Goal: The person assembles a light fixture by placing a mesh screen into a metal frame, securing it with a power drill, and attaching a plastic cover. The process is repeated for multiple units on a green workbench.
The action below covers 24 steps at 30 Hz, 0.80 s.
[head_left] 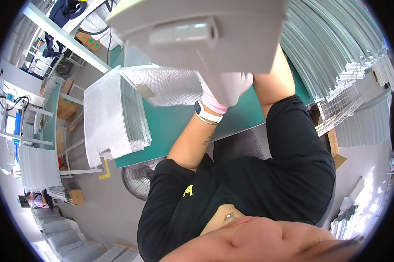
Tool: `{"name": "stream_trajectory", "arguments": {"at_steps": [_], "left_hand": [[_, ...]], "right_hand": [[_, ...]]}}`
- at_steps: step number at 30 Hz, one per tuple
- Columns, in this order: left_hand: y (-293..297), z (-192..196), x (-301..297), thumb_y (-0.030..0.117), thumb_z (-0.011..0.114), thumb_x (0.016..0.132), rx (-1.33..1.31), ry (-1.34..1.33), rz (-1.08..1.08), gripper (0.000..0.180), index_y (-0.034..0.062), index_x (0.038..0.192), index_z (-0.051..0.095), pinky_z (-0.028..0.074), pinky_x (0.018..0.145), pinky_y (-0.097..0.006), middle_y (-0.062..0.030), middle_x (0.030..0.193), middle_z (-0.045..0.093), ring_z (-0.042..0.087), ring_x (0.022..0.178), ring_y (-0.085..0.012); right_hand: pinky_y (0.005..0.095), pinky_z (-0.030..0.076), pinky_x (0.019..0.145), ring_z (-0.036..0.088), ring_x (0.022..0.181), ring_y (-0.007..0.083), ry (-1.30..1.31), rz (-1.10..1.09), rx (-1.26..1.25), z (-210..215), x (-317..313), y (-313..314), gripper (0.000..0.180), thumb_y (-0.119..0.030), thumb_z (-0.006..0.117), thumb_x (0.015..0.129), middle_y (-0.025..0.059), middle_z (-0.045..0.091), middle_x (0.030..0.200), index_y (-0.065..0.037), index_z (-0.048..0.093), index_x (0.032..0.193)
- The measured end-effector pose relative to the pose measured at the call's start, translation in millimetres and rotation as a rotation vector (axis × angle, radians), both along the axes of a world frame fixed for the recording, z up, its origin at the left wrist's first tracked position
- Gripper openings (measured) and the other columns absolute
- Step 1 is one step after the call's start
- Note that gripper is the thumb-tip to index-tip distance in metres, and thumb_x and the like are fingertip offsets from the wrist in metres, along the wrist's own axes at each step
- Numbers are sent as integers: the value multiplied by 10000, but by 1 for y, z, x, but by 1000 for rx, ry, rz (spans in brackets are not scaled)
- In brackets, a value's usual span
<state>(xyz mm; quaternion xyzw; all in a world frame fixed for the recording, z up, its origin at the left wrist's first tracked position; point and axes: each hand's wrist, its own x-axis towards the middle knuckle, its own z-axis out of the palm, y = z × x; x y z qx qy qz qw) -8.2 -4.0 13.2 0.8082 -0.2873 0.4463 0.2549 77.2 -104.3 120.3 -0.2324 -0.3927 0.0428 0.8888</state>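
A large pale beige machine housing [232, 43] fills the top middle, close to me and blurred. My left hand [240, 86], in a white glove with a pink cuff, is beneath its lower edge; its fingers are hidden. On that wrist I wear a white-banded watch [207, 114]. My right forearm [273, 81] reaches behind the housing, which covers the right hand. Left of my gloved hand, a silvery bubble-textured foil panel [171, 85] stands on the green tabletop [166, 135], with a small beige piece [144, 90] on its face. What either hand holds does not show.
Stacked bubble-foil sheets [105, 113] hang over the table's left edge. A tall pile of silvery sheets [332, 48] is at the right, near a wire rack [339, 105]. A round floor fan [138, 179] stands below the table. Another person [39, 199] is far left.
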Motion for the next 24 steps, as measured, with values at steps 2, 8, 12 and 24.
{"name": "stream_trajectory", "arguments": {"at_steps": [2, 8, 12, 24], "left_hand": [[0, -5, 1, 213, 740, 734, -53, -8, 6, 108, 139, 756, 666, 428, 614, -389, -16, 678, 608, 567, 618, -235], [12, -10, -33, 242, 760, 659, -29, -165, 9, 232, 185, 664, 535, 345, 664, -403, 3, 678, 476, 502, 653, -222], [72, -29, -121, 215, 778, 612, 212, 67, -175, 205, 161, 712, 607, 348, 683, -403, 3, 707, 471, 502, 678, -220], [171, -134, -180, 270, 720, 720, 555, 246, -167, 422, 102, 1100, 652, 389, 1056, -486, -78, 1077, 639, 587, 1115, -285]], "right_hand": [[309, 572, 720, 699, 809, 197, 58, -46, 20, 8, -10, 2, 221, -157, 609, 914, 111, 728, 933, 14, 682, 1035], [187, 413, 464, 529, 568, 79, -201, -271, -90, 77, -16, -33, 205, -236, 597, 959, 25, 575, 737, -67, 583, 1074], [183, 404, 464, 521, 575, 86, -97, -149, -182, 86, -43, -32, 224, -216, 601, 957, 26, 571, 761, -67, 578, 1123], [176, 366, 501, 449, 591, 77, -87, -158, -222, 58, -65, -2, 469, -228, 591, 948, 12, 514, 753, -19, 477, 1352]]}}
